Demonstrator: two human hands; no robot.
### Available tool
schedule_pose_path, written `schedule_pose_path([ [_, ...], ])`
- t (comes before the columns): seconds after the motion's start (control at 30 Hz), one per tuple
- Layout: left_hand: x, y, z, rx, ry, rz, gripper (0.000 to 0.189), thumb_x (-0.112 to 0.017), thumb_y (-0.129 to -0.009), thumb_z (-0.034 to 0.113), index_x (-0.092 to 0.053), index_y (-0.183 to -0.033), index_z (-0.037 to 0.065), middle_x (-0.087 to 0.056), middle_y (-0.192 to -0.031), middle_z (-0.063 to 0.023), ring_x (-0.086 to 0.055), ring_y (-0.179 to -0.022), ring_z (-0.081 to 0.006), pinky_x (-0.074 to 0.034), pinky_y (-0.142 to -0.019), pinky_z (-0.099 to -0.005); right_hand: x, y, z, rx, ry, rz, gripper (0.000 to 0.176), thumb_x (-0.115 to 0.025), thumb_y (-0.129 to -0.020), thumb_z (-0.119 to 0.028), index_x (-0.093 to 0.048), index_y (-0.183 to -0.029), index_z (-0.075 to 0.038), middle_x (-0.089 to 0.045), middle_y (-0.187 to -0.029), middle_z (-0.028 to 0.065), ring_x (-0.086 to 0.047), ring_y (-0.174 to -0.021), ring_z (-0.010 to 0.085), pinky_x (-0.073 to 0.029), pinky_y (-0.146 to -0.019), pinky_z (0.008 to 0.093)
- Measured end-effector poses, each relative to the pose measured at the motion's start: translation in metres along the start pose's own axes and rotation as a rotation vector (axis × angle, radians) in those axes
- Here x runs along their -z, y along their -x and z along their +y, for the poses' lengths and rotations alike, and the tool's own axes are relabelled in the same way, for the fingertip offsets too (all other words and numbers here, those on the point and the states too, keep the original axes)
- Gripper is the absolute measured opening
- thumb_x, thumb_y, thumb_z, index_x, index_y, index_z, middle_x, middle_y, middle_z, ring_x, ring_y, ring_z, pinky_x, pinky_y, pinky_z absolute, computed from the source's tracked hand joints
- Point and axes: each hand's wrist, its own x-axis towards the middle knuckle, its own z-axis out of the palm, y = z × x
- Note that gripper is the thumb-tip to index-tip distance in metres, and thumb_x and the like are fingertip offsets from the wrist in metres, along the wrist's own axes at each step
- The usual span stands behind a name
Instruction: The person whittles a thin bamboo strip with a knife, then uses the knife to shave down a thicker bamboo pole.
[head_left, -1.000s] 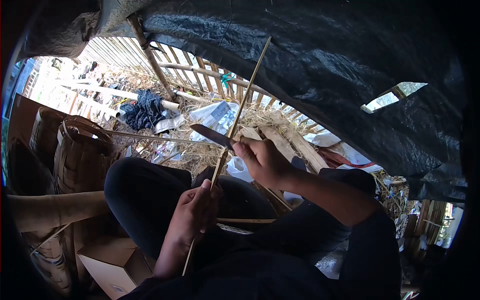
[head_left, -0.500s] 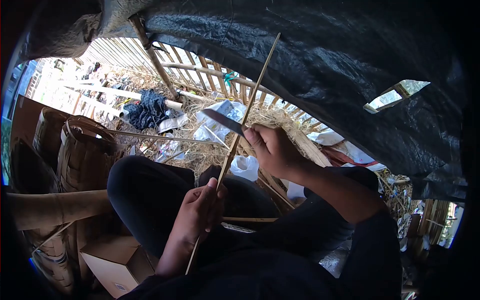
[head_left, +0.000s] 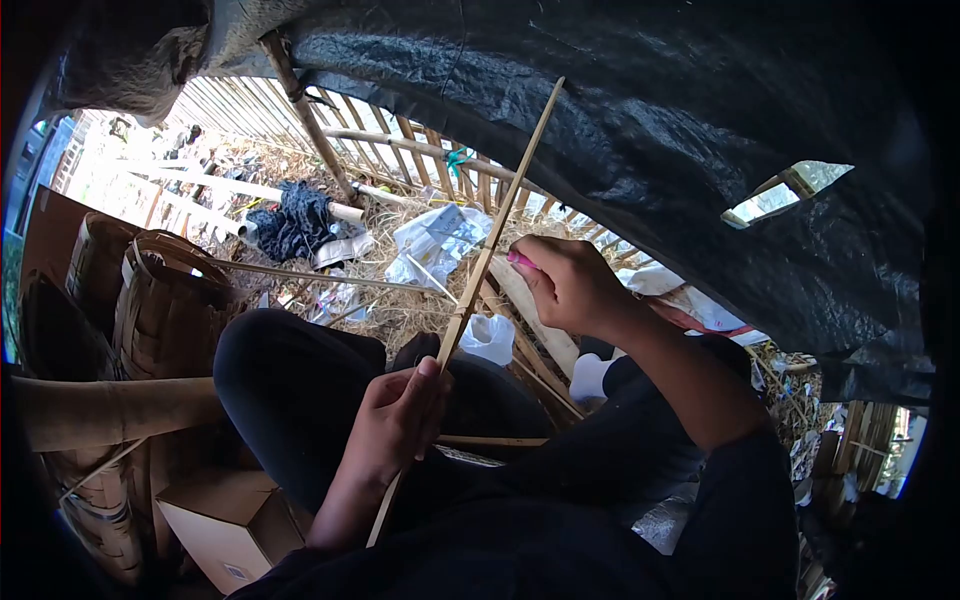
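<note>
A long thin bamboo strip (head_left: 512, 195) runs diagonally from my lap up toward the dark tarp. My left hand (head_left: 402, 410) is closed around its lower part, thumb on top. To the right of the strip's middle, my right hand (head_left: 572, 285) grips a knife by its pink handle (head_left: 521, 259). The blade appears thin and edge-on near the strip; whether it touches is hard to tell.
Woven baskets (head_left: 165, 310), a thick bamboo pole (head_left: 120, 413) and a cardboard box (head_left: 222, 525) stand at the left. A black tarp (head_left: 640, 130) hangs above. Ahead are a slatted bamboo fence (head_left: 400, 150), straw, plastic bags (head_left: 435, 240) and dark cloth (head_left: 293, 220).
My right hand has moved slightly right and turned, so the blade's broad face no longer shows and the pink handle does. The strip has turned a little, showing a wider face.
</note>
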Motion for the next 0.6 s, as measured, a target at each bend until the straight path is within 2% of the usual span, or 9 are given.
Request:
schedule_pose_path([
  [0.03, 0.000, 0.001, 0.001, -0.041, -0.135, 0.028, 0.045, -0.041, -0.104, 0.040, -0.057, -0.085, 0.002, -0.047, -0.053, 0.0015, -0.040, -0.040, -0.0047, -0.030, -0.038, -0.0199, 0.003, 0.000, -0.002, 0.001, 0.006, -0.003, 0.006, -0.057, -0.088, -0.006, -0.056, -0.086, 0.000, -0.057, -0.068, 0.0155, -0.058, -0.060, 0.0339, -0.043, -0.056, 0.0390],
  [0.13, -0.002, 0.003, 0.005, -0.067, -0.202, 0.030, 0.046, -0.042, -0.104, 0.040, -0.061, -0.088, 0.001, -0.052, -0.056, 0.0000, -0.046, -0.044, -0.0049, -0.035, -0.041, -0.0197, -0.001, 0.001, -0.007, -0.056, 0.002, -0.060, 0.027, -0.065, -0.089, -0.029, -0.060, -0.084, -0.003, -0.060, -0.064, 0.0102, -0.062, -0.057, 0.0238, -0.046, -0.055, 0.0340],
  [0.17, 0.000, 0.001, 0.003, -0.066, -0.200, 0.030, 0.046, -0.042, -0.104, 0.040, -0.061, -0.088, 0.001, -0.052, -0.056, 0.0000, -0.046, -0.044, -0.0049, -0.035, -0.041, -0.0197, -0.006, 0.002, -0.009, -0.056, 0.003, -0.062, 0.027, -0.065, -0.089, -0.029, -0.060, -0.084, -0.003, -0.060, -0.064, 0.0102, -0.062, -0.057, 0.0238, -0.046, -0.055, 0.0340],
  [0.23, 0.005, -0.007, -0.003, -0.099, -0.175, -0.058, 0.047, -0.041, -0.104, 0.038, -0.063, -0.092, -0.001, -0.054, -0.059, -0.0012, -0.049, -0.047, -0.0064, -0.039, -0.045, -0.0205, -0.015, 0.004, -0.014, -0.308, -0.248, -0.057, 0.037, -0.066, -0.091, -0.038, -0.060, -0.081, -0.003, -0.059, -0.062, 0.0050, -0.057, -0.055, 0.0140, -0.043, -0.054, 0.0309],
  [0.27, 0.005, -0.006, -0.001, -0.102, -0.175, -0.054, 0.047, -0.041, -0.104, 0.038, -0.063, -0.092, -0.001, -0.054, -0.059, -0.0012, -0.049, -0.047, -0.0064, -0.039, -0.045, -0.0205, -0.028, 0.008, -0.007, -0.384, -0.423, 0.016, 0.035, -0.067, -0.091, -0.037, -0.063, -0.084, -0.002, -0.052, -0.061, -0.0036, -0.047, -0.056, 0.0029, -0.038, -0.052, 0.0232],
  [0.3, 0.002, -0.006, 0.001, -0.098, -0.162, -0.108, 0.045, -0.042, -0.104, 0.036, -0.062, -0.093, -0.002, -0.053, -0.059, -0.0017, -0.049, -0.046, -0.0069, -0.038, -0.044, -0.0201, -0.026, 0.004, -0.009, -0.377, -0.424, 0.016, 0.035, -0.067, -0.091, -0.037, -0.063, -0.084, -0.002, -0.052, -0.061, -0.0036, -0.047, -0.056, 0.0029, -0.038, -0.052, 0.0232],
  [0.37, 0.000, -0.008, 0.003, -0.102, -0.151, -0.161, 0.043, -0.043, -0.103, 0.033, -0.062, -0.094, -0.004, -0.053, -0.058, -0.0022, -0.049, -0.045, -0.0074, -0.036, -0.044, -0.0197, -0.019, -0.004, -0.014, -0.748, -0.643, 0.047, 0.034, -0.071, -0.088, -0.038, -0.066, -0.079, -0.005, -0.050, -0.055, -0.0061, -0.044, -0.050, 0.0015, -0.033, -0.047, 0.0217],
  [0.5, -0.005, -0.015, -0.001, -0.074, -0.038, -0.202, 0.041, -0.043, -0.102, 0.032, -0.061, -0.097, -0.004, -0.055, -0.061, -0.0040, -0.050, -0.045, -0.0095, -0.037, -0.043, -0.0201, -0.020, -0.008, -0.009, -0.651, -0.637, 0.051, 0.036, -0.073, -0.085, -0.039, -0.064, -0.070, -0.007, -0.048, -0.050, -0.0075, -0.042, -0.047, 0.0005, -0.031, -0.045, 0.0216],
  [0.6, -0.012, -0.017, 0.006, -0.021, 0.068, -0.190, 0.042, -0.042, -0.101, 0.034, -0.059, -0.101, -0.004, -0.055, -0.063, -0.0049, -0.050, -0.044, -0.0106, -0.037, -0.040, -0.0214, -0.025, -0.003, -0.019, -0.585, -0.542, 0.034, 0.035, -0.070, -0.087, -0.037, -0.065, -0.074, -0.005, -0.052, -0.057, -0.0055, -0.047, -0.051, 0.0042, -0.036, -0.049, 0.0240],
])
